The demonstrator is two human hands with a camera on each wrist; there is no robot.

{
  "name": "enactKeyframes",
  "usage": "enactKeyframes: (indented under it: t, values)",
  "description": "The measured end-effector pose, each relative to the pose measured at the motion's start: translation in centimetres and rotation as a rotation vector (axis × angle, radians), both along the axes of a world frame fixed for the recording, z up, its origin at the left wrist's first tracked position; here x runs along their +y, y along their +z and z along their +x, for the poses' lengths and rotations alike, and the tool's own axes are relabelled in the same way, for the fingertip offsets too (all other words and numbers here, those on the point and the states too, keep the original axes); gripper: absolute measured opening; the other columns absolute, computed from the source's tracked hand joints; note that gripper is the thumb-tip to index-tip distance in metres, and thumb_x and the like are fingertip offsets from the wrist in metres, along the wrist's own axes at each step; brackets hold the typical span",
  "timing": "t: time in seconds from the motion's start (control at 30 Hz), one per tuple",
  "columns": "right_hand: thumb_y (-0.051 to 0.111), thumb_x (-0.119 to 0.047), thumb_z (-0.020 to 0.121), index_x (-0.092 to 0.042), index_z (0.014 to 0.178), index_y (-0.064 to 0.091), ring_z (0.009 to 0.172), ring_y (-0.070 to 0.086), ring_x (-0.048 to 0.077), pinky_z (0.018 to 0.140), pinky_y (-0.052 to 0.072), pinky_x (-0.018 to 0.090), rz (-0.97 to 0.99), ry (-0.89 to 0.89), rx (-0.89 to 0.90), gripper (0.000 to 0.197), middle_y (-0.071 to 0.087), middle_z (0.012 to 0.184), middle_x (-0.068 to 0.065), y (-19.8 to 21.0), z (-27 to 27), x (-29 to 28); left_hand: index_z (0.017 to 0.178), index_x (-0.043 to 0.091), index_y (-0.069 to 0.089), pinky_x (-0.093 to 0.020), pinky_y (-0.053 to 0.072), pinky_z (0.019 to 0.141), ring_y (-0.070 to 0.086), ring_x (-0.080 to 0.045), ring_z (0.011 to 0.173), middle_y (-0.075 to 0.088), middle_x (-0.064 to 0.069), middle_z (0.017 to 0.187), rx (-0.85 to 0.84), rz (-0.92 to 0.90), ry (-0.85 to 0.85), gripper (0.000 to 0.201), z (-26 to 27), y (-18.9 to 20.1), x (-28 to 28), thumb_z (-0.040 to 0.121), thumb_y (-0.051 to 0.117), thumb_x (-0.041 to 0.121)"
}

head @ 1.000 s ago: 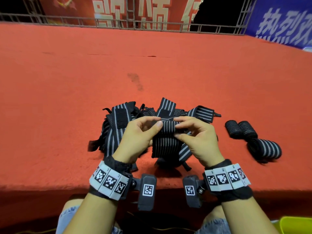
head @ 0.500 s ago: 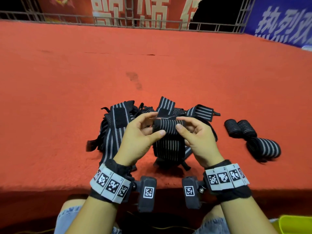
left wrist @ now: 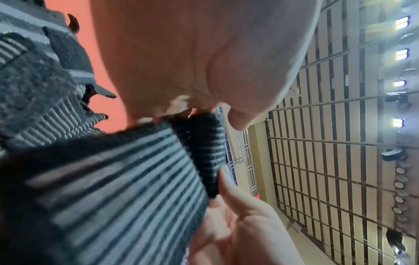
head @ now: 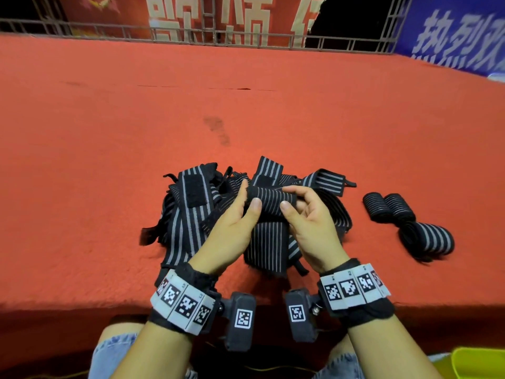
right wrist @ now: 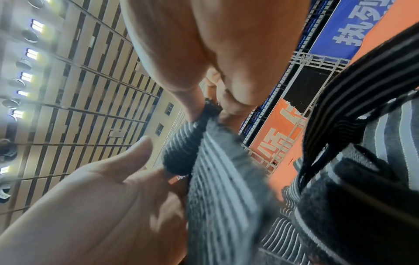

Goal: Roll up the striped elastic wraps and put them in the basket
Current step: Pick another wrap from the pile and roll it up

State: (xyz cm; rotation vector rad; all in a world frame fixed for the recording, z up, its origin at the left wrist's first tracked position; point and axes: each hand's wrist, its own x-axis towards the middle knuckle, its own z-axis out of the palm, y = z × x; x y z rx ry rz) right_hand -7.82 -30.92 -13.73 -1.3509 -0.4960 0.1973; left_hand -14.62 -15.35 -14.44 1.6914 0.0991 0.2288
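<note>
A black wrap with grey stripes [head: 270,199] is partly rolled into a short tube, and its loose tail hangs down between my wrists. My left hand [head: 247,202] pinches the tube's left end between thumb and fingers. My right hand [head: 287,199] pinches its right end the same way. Both wrist views show the rolled end [left wrist: 204,152] [right wrist: 183,148] held from both sides with the flat tail below. Behind my hands lies a tangled pile of unrolled striped wraps [head: 191,203]. No basket is clearly in view.
Three rolled wraps [head: 404,220] lie on the red carpeted platform [head: 109,132] to the right of the pile. The platform's front edge runs under my wrists. A yellow-green object [head: 478,363] shows at the bottom right corner. A metal railing [head: 191,34] and banners stand far behind.
The roll has grown thicker and risen a little as both hands turned it. My thumbs have shifted from the top of the wrap to its near side.
</note>
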Motion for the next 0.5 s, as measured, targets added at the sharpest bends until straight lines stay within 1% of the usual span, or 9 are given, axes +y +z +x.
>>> enactKeyframes:
  t: [0.07,0.1,0.13,0.17,0.2,0.27,0.33,0.4,0.5]
  values:
    - [0.057,0.009,0.094,-0.008,0.115,0.058,0.106,0.069,0.024,0.091,0.056,0.037,0.017,-0.008,-0.060,0.027,0.069,0.117,0.014,0.1,0.2,-0.4,0.155,0.039,0.029,-0.031,0.049,0.103,0.057,-0.008,0.127,0.056,0.031,0.127,-0.002,-0.005,0.000,0.082,-0.3,0.7,0.1,0.085,0.040,0.081]
    - [0.058,0.013,0.092,-0.008,0.112,0.059,0.114,0.066,0.026,0.099,0.054,0.040,0.028,0.004,-0.095,0.029,0.068,0.123,0.014,0.1,0.2,-0.7,0.151,0.039,0.038,-0.027,0.054,0.089,0.025,-0.013,0.116,0.061,0.032,0.112,-0.005,-0.056,0.003,0.071,-0.4,1.0,0.1,0.089,0.039,0.075]
    - [0.059,0.017,0.090,-0.007,0.109,0.059,0.119,0.064,0.026,0.103,0.051,0.042,0.036,0.025,-0.126,0.031,0.067,0.126,0.014,0.1,0.3,-0.9,0.145,0.039,0.047,-0.028,0.056,0.080,0.059,0.006,0.087,0.067,0.027,0.106,-0.002,-0.095,0.000,0.062,-0.4,1.1,0.2,0.091,0.041,0.071]
    - [0.060,0.018,0.087,-0.007,0.104,0.059,0.122,0.062,0.026,0.105,0.049,0.044,0.035,0.046,-0.153,0.031,0.067,0.127,0.013,0.1,0.3,-1.1,0.138,0.040,0.055,-0.033,0.058,0.076,0.067,-0.005,0.088,0.072,0.016,0.108,-0.002,-0.118,0.002,0.055,-0.4,1.1,0.2,0.092,0.044,0.068]
    - [0.061,0.019,0.085,-0.008,0.100,0.059,0.123,0.062,0.025,0.106,0.048,0.045,0.025,0.063,-0.176,0.031,0.068,0.126,0.012,0.0,0.3,-1.3,0.128,0.040,0.062,-0.038,0.059,0.077,0.072,-0.021,0.099,0.073,0.007,0.110,-0.008,-0.124,0.016,0.045,-0.3,1.2,0.1,0.092,0.048,0.065]
    - [0.064,0.016,0.080,-0.010,0.094,0.060,0.124,0.062,0.024,0.105,0.048,0.045,-0.009,0.080,-0.214,0.029,0.069,0.126,0.010,-0.4,0.4,-1.5,0.113,0.033,0.070,-0.046,0.059,0.086,0.069,-0.025,0.106,0.073,0.000,0.110,-0.053,-0.154,0.062,0.030,-0.5,1.2,0.0,0.090,0.059,0.050]
    - [0.069,0.009,0.077,-0.011,0.095,0.061,0.124,0.062,0.022,0.104,0.049,0.041,-0.037,0.083,-0.203,0.028,0.067,0.129,0.007,-0.6,0.3,-1.7,0.112,0.021,0.070,-0.051,0.057,0.093,0.067,-0.024,0.106,0.072,-0.006,0.111,-0.075,-0.203,0.104,0.023,-0.4,1.1,0.1,0.091,0.066,0.030]
    - [0.073,-0.002,0.076,-0.011,0.109,0.060,0.120,0.064,0.021,0.100,0.053,0.038,-0.048,0.076,-0.128,0.036,0.063,0.133,0.007,-0.9,0.3,-1.8,0.113,0.013,0.067,-0.053,0.056,0.092,0.067,-0.027,0.105,0.069,-0.013,0.111,-0.084,-0.273,0.102,0.020,-0.4,1.0,0.2,0.094,0.066,0.011]
    - [0.078,-0.028,0.078,-0.016,0.127,0.054,0.106,0.070,0.025,0.092,0.058,0.045,-0.089,0.052,0.071,0.056,0.065,0.125,0.013,-1.1,0.4,-1.7,0.105,0.017,0.067,-0.054,0.054,0.089,0.067,-0.033,0.099,0.068,-0.018,0.110,-0.119,-0.279,0.081,0.023,-0.3,0.7,0.3,0.088,0.070,0.001]
